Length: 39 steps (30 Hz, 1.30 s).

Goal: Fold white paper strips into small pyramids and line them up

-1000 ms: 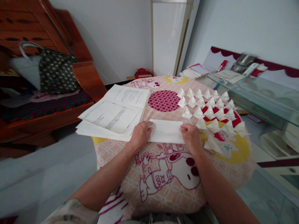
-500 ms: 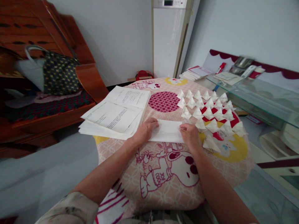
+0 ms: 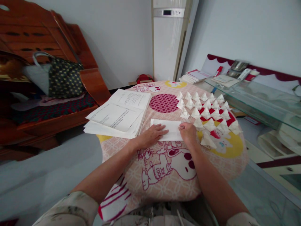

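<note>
A folded white strip of paper (image 3: 171,126) lies on the round table's cartoon-print cloth (image 3: 164,175). My left hand (image 3: 152,135) lies flat on the strip's left half, fingers stretched out toward the right. My right hand (image 3: 187,133) rests at the strip's right end, fingers curled and pressing the paper down. Just right of that hand stand several small folded white paper triangles (image 3: 207,110), set out in rows. A thick stack of printed sheets (image 3: 119,114) lies to the left of my left hand.
A wooden bench (image 3: 47,103) with a dotted bag (image 3: 63,78) stands at left. A tall white appliance (image 3: 168,40) is behind the table. At right is a glass-topped table (image 3: 263,97) with booklets and a red marker (image 3: 215,71).
My left hand has slid rightward along the paper strip and flattened out, covering more of it. The right hand has stayed at the strip's right end. The camera tilted slightly.
</note>
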Each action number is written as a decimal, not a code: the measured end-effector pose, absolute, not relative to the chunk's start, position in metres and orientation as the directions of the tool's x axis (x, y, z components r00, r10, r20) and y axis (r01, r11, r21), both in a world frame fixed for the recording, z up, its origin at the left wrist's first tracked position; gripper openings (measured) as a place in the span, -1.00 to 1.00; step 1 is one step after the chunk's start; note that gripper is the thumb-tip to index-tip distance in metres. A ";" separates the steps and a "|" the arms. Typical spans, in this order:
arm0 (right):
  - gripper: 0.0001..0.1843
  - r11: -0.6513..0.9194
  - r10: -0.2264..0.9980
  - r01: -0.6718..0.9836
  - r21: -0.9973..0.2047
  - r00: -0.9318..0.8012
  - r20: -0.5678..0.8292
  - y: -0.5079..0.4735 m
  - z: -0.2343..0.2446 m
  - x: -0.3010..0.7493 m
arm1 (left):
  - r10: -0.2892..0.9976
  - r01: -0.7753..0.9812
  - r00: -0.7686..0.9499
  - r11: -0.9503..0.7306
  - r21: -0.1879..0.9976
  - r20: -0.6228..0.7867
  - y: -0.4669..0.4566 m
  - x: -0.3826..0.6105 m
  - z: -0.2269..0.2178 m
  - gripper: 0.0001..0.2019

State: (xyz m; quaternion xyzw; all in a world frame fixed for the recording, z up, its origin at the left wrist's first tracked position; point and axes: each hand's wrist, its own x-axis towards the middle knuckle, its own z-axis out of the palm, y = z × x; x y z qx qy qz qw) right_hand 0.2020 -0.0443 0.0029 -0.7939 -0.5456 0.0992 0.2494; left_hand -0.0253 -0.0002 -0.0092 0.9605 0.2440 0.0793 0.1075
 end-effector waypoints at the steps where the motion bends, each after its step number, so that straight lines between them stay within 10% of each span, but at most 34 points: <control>1: -0.78 -0.272 0.918 0.823 -0.499 0.377 0.121 -0.044 0.003 0.202 | 0.479 0.445 0.872 -0.860 0.250 0.095 -0.001 -0.026 -0.011 -0.54; 13: -0.77 -0.231 0.894 0.883 -0.408 0.358 0.270 -0.050 0.014 0.204 | 0.463 0.437 0.882 -0.873 0.215 0.085 -0.001 -0.026 -0.012 -0.51; 17: -0.74 0.051 0.903 0.906 -0.420 0.138 0.407 -0.062 0.032 0.179 | 0.466 0.440 0.880 -0.873 0.212 0.092 0.000 -0.026 -0.014 -0.51; 25: -0.78 -0.038 0.997 0.815 -0.579 0.071 0.034 -0.065 0.019 0.162 | 0.474 0.450 0.875 -0.871 0.196 0.096 -0.001 -0.024 -0.014 -0.51; 39: -0.83 -0.044 0.999 0.863 -0.504 0.054 0.007 -0.068 0.016 0.153 | 0.473 0.446 0.873 -0.874 0.192 0.121 -0.001 -0.023 -0.016 -0.55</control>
